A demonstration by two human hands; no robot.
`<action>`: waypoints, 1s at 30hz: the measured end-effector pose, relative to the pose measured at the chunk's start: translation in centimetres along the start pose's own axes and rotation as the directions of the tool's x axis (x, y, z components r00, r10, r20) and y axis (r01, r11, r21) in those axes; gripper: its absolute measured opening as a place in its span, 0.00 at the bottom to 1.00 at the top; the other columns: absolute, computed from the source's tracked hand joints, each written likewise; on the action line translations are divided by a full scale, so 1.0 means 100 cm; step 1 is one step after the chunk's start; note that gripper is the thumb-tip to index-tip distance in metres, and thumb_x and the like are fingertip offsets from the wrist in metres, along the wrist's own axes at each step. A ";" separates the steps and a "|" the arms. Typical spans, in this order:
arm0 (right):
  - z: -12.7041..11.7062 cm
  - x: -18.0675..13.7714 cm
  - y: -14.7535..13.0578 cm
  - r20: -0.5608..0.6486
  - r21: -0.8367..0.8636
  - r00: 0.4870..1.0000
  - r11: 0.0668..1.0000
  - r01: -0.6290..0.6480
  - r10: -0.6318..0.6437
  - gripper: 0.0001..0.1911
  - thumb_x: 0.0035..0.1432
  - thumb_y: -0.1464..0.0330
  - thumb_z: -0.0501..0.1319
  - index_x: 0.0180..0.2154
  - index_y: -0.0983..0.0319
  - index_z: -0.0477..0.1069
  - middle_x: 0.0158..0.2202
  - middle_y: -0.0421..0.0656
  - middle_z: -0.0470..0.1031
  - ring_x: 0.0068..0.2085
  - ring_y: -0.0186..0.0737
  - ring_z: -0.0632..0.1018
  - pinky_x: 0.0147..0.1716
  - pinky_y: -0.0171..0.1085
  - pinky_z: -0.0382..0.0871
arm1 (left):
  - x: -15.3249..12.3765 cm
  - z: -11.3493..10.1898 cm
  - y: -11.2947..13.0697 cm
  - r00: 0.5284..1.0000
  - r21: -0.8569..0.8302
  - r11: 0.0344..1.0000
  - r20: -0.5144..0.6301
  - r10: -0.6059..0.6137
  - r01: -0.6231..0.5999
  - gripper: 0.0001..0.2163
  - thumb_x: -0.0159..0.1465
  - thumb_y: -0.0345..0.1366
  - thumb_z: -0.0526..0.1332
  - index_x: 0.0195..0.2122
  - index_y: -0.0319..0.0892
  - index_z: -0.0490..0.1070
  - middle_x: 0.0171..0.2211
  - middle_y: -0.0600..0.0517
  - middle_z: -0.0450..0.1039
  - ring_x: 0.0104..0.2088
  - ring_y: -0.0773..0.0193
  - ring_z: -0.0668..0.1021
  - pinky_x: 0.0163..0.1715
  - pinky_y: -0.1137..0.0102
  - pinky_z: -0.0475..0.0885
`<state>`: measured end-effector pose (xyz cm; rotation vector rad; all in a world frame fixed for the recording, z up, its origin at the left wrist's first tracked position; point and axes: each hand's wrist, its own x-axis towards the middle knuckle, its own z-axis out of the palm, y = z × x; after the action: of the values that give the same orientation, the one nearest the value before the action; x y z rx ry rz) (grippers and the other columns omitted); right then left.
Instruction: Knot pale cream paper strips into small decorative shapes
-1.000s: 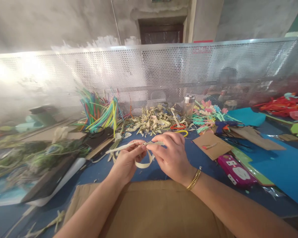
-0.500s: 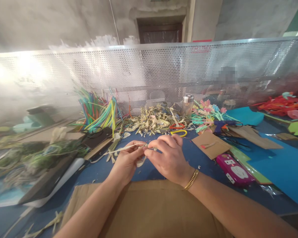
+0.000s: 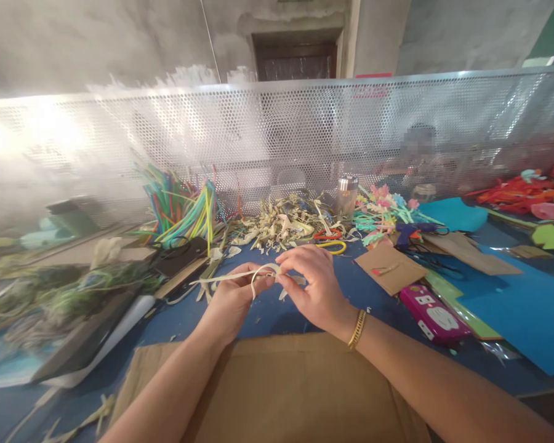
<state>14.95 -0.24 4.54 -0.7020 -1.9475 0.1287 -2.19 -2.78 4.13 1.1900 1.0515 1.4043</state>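
Observation:
Pale, flat plant-fibre strips (image 3: 260, 269) run between my two hands above the blue tabletop. My left hand (image 3: 233, 303) pinches them between thumb and fingers, and loose ends stick out to its left. My right hand (image 3: 314, 286) is closed with thumb and forefinger on the strips, where one strip curves in a loop over the left fingers. The fingertips of both hands nearly meet. Just beyond them lie yellow-handled scissors (image 3: 333, 247) and a heap of dried strips (image 3: 286, 223). Below my wrists is a cardboard sheet (image 3: 300, 387).
Colourful pipe cleaners (image 3: 180, 206) stand at the back left, near a tangle of green fibre (image 3: 69, 286). To the right are a magenta case (image 3: 434, 314), a brown card (image 3: 390, 269) and blue sheets (image 3: 512, 307). A steel-lidded bottle (image 3: 347, 195) stands before a perforated metal screen (image 3: 300, 117).
My right hand has turned and opened slightly, its thumb now showing. A strip that hung below the fingers now arches up over my left fingers. The view has shifted slightly.

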 end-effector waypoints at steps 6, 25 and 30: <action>0.005 0.001 0.008 0.181 0.180 0.968 0.962 -0.205 0.173 0.04 0.61 0.66 0.59 0.33 0.59 0.66 0.31 0.35 0.76 0.35 0.33 0.74 0.44 0.40 0.56 | 0.001 -0.003 0.003 0.999 0.138 0.990 0.035 -0.011 0.006 0.06 0.51 0.33 0.70 0.29 0.42 0.76 0.29 0.54 0.75 0.31 0.68 0.72 0.34 0.74 0.65; 0.022 -0.004 0.009 0.224 0.645 0.872 0.604 -0.468 0.436 0.11 0.58 0.60 0.57 0.31 0.59 0.60 0.28 0.37 0.62 0.31 0.33 0.65 0.32 0.33 0.62 | 0.002 0.005 -0.003 0.981 0.292 0.942 -0.045 0.189 -0.168 0.07 0.52 0.38 0.69 0.32 0.44 0.81 0.37 0.48 0.78 0.41 0.58 0.76 0.45 0.68 0.67; 0.024 -0.006 0.007 0.176 0.609 0.886 0.660 -0.441 0.429 0.10 0.58 0.62 0.57 0.30 0.60 0.60 0.28 0.37 0.62 0.31 0.33 0.66 0.32 0.34 0.61 | 0.000 0.006 -0.003 0.946 0.381 0.875 -0.002 0.325 -0.300 0.08 0.50 0.35 0.71 0.33 0.45 0.80 0.38 0.48 0.76 0.42 0.57 0.74 0.46 0.68 0.66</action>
<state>13.38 0.49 2.66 -0.6816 -1.5512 1.0553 -1.51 -2.72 3.95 1.6645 1.2554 1.5379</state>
